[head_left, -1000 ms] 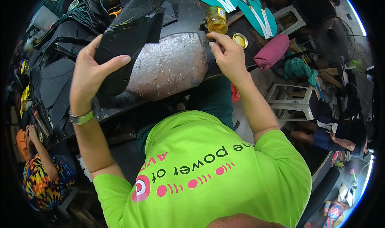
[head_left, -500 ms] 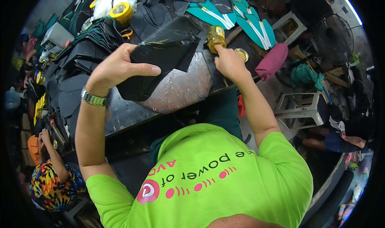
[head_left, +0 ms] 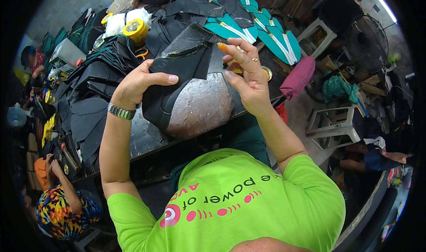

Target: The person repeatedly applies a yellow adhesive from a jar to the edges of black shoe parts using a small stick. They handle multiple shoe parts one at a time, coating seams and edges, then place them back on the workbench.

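My left hand (head_left: 144,83) grips a black shoe upper piece (head_left: 188,63) by its left edge, thumb on top. A wet, glossy yellowish streak runs across the piece, which overhangs a worn, rounded slab (head_left: 206,103) on the table. To its right, my right hand (head_left: 250,74) is raised with fingers apart and nothing held. Thick amber glue coats its index fingertip. Partly hidden behind that hand stands a glue jar (head_left: 235,67). Beside the hand lies a round lid (head_left: 267,73).
Teal sole-shaped pieces (head_left: 286,41) with white strips cover the far right of the table. Black cut pieces (head_left: 88,112) pile up at left, near a yellow tub (head_left: 135,29) and orange-handled scissors (head_left: 142,53). A maroon pouch (head_left: 298,78) sits at the right edge.
My right hand has drawn its finger out of the glue jar and moved up and left toward the black piece. My left hand keeps its grip.
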Tool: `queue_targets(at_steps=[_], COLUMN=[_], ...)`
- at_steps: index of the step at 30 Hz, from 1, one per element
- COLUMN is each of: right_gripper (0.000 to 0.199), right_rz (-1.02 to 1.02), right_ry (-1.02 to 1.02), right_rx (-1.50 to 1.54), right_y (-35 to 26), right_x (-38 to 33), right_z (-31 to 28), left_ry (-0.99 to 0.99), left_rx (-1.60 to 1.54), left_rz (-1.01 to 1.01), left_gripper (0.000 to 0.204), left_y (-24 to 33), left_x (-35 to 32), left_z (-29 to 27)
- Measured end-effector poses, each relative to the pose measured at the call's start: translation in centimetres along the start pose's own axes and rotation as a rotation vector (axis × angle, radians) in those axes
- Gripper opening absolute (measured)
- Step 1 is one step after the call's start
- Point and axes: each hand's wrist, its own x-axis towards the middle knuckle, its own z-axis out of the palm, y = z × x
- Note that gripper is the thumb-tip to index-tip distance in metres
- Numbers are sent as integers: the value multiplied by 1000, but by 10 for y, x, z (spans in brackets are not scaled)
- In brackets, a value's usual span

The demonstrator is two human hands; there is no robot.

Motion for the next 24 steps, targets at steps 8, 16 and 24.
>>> queue_targets(at_steps=[8,16,24], right_gripper=[60,62,61], right_rz=[15,-102,-447], right_ry=[-14,-34,2], right_rx=[-90,-192,-558], right_y=[10,9,22], right_x=[1,-11,-20], right_z=[14,21,27], left_ry=[-26,-80,-34], left_rx=[-26,-127,-229], left_rz=[-4,24,12], left_gripper=[48,46,59], left_y=[-2,-12,-24], left_x=[1,6,7], left_z=[-1,-8,-16])
